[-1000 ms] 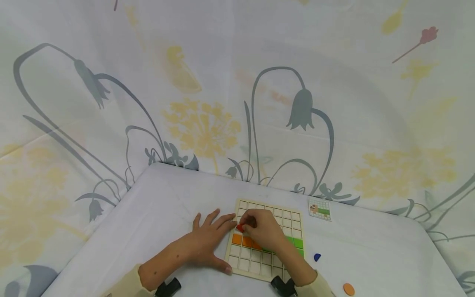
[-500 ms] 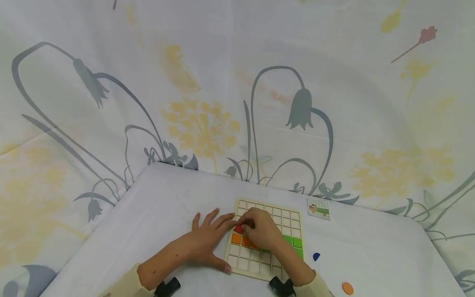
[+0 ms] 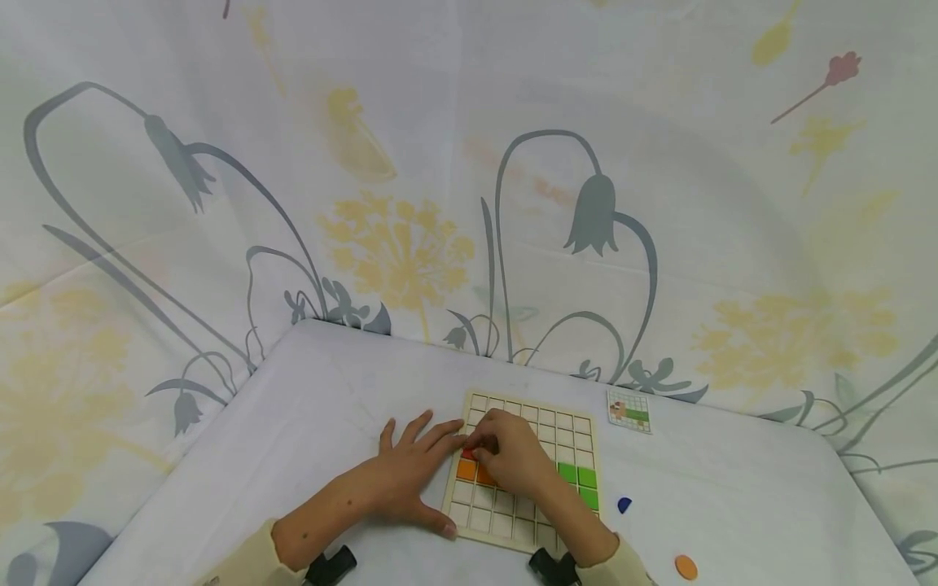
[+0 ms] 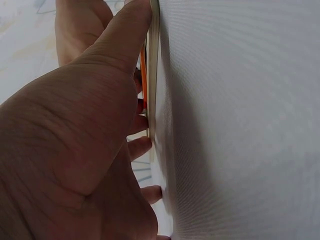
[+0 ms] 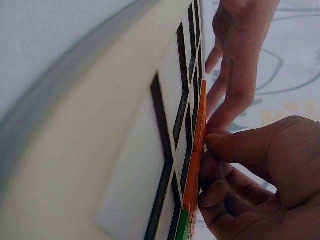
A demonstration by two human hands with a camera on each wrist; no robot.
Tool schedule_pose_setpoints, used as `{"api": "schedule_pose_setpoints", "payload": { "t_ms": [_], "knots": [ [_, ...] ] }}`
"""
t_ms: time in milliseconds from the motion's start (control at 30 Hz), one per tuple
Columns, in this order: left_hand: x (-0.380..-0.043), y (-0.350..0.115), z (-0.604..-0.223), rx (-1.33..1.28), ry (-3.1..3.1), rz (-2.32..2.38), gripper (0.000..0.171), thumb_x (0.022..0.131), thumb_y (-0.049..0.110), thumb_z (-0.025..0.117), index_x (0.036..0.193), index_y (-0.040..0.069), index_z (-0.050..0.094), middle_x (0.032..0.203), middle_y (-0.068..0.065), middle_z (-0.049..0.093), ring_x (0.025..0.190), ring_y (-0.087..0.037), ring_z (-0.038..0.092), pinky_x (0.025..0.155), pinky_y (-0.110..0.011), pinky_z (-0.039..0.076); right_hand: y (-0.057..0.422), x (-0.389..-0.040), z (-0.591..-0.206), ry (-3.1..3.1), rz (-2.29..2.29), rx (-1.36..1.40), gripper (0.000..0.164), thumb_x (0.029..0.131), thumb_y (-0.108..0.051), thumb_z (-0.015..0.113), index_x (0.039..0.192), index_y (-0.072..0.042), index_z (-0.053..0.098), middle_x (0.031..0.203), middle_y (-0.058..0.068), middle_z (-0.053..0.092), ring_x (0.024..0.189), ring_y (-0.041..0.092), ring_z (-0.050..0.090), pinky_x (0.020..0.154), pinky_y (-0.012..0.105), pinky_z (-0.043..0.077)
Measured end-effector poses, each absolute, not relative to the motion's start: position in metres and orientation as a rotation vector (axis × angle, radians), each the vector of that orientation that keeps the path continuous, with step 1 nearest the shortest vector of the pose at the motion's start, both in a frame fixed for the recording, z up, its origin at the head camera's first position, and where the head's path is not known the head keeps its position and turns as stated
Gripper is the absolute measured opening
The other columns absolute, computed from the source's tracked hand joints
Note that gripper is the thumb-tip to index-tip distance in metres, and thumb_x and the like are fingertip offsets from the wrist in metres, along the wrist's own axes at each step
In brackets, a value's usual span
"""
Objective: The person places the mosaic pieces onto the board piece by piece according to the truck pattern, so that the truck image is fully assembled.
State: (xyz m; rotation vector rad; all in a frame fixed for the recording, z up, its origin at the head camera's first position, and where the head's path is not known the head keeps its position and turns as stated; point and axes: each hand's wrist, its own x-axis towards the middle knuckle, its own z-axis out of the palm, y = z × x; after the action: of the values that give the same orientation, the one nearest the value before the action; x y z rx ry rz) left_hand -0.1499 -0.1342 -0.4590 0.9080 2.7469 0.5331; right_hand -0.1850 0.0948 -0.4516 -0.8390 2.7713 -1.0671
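Note:
A pale wooden grid board (image 3: 484, 522) lies on the table, with orange tiles (image 3: 466, 470) and green tiles (image 3: 587, 476) set in its cells. My left hand (image 3: 410, 480) rests with spread fingers at the board's left edge, thumb at the near corner. Over the board's left part, my right hand (image 3: 516, 456) has its thumb and fingers bent together on a small red piece (image 3: 467, 454), just above the leftmost orange tile. Only a sliver of that piece shows; its outline is hidden. In the right wrist view, the fingertips touch down beside the orange tiles (image 5: 192, 185).
A small picture card (image 3: 628, 411) lies beyond the board's right corner. Right of the board are a blue half-round piece (image 3: 624, 505) and, nearer, an orange round piece (image 3: 685, 567). A flower-printed cloth (image 3: 410, 252) hangs behind the white table (image 3: 352, 366).
The right hand and the red piece have shifted slightly left, and the fingers now cover more of that piece. The left hand stays in place.

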Motion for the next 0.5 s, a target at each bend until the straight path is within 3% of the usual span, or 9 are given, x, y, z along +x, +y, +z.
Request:
{"api": "schedule_pose_setpoints", "payload": {
  "t_ms": [200,500],
  "knots": [
    [-0.149,-0.133,-0.458,0.895,2.749,0.518,0.116,0.074,0.081,0.078,0.165,0.024,0.034,0.177,0.002,0.018,0.161,-0.046,0.012,0.111,-0.088,0.016,0.098,-0.182,-0.451,2.822,-1.077,-0.856,0.018,0.092,0.004,0.074,0.094,-0.011,0.082,0.095,-0.006,0.067,0.083,0.008,0.061,0.076,0.027,0.055],
    [-0.148,-0.131,-0.457,0.843,2.748,0.526,0.117,0.071,0.080,0.081,0.165,0.024,0.037,0.177,0.003,0.019,0.161,-0.045,0.011,0.112,-0.088,0.012,0.139,-0.163,-0.438,2.798,-1.193,-0.827,0.015,0.095,0.003,0.073,0.098,-0.010,0.076,0.097,-0.003,0.071,0.077,0.006,0.060,0.067,0.024,0.054]
  ]
}}
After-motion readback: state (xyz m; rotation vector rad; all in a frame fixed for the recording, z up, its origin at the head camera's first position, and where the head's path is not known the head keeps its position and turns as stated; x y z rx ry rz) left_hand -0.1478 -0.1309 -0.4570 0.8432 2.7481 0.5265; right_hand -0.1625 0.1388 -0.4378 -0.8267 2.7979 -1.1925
